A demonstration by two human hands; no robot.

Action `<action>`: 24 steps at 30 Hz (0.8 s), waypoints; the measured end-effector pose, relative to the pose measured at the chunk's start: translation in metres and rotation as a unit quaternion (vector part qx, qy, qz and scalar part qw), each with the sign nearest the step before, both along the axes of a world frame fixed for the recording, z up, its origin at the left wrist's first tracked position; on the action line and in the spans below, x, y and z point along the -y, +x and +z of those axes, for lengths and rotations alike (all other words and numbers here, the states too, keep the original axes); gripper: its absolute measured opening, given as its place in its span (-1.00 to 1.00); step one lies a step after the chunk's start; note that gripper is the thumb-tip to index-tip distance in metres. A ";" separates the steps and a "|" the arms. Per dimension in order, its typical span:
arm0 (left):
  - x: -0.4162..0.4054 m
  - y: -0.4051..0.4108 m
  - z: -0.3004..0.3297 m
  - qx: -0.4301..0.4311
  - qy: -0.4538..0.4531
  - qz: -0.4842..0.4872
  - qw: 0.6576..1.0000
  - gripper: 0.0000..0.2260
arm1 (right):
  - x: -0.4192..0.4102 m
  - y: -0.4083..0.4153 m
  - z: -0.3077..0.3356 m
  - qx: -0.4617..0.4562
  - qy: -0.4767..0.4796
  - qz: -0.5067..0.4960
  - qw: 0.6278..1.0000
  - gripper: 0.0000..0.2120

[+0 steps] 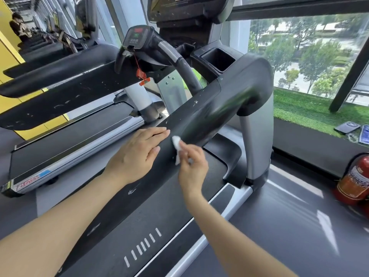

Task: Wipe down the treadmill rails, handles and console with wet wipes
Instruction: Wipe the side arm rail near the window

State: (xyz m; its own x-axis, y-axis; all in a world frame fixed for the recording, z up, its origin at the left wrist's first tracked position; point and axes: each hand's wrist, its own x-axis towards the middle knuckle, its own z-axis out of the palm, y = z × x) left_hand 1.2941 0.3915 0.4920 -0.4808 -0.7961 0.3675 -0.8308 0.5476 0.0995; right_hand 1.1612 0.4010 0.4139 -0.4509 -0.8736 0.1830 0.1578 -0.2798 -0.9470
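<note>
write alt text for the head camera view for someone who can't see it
A person's right hand pinches a small white wet wipe against the black side rail of a treadmill, while the left hand rests flat on the rail beside it. A control handle with a red safety clip stands behind, and a fire extinguisher sits at right.

Down at the right edge we see a red fire extinguisher (354, 176) standing on the grey floor (289, 226). Above it, on the green turf ledge (303, 108), lies a dark flat thing, perhaps a phone (347, 126), beside a blue packet (365, 134). Trees (311, 56) fill the window, and a second treadmill (65, 136) stands at left.
</note>
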 end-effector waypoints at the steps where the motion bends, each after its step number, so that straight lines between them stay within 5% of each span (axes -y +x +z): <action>1: 0.000 0.000 0.000 -0.004 0.001 0.000 1.000 -0.58 | -0.008 0.003 -0.004 -0.025 -0.007 0.027 0.999 -0.71; 4: 0.000 0.000 -0.001 -0.013 0.001 0.000 1.000 -0.59 | 0.015 -0.012 0.001 -0.042 0.001 -0.001 0.999 -0.75; 8: 0.001 0.001 -0.002 -0.013 0.002 0.001 1.000 -0.58 | 0.065 -0.045 0.026 0.043 0.062 -0.070 0.995 -0.75; 15: 0.000 0.002 -0.003 -0.026 0.004 0.004 1.000 -0.59 | -0.009 0.007 0.012 -0.132 -0.101 0.002 0.986 -0.78; 21: -0.002 0.002 -0.001 -0.053 0.013 0.021 0.998 -0.63 | 0.055 -0.034 0.035 -0.016 0.021 -0.073 0.997 -0.75; 24: -0.008 0.007 0.001 -0.079 0.017 0.013 0.997 -0.68 | 0.041 -0.018 0.028 -0.043 -0.004 -0.075 0.996 -0.72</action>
State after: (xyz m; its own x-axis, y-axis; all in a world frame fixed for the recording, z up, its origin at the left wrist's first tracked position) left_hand 1.3008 0.3999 0.4928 -0.3980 -0.8210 0.4093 -0.8176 0.5198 0.2477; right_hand 1.1429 0.3597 0.4414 -0.5579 -0.7964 0.2337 0.0315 -0.3016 -0.9529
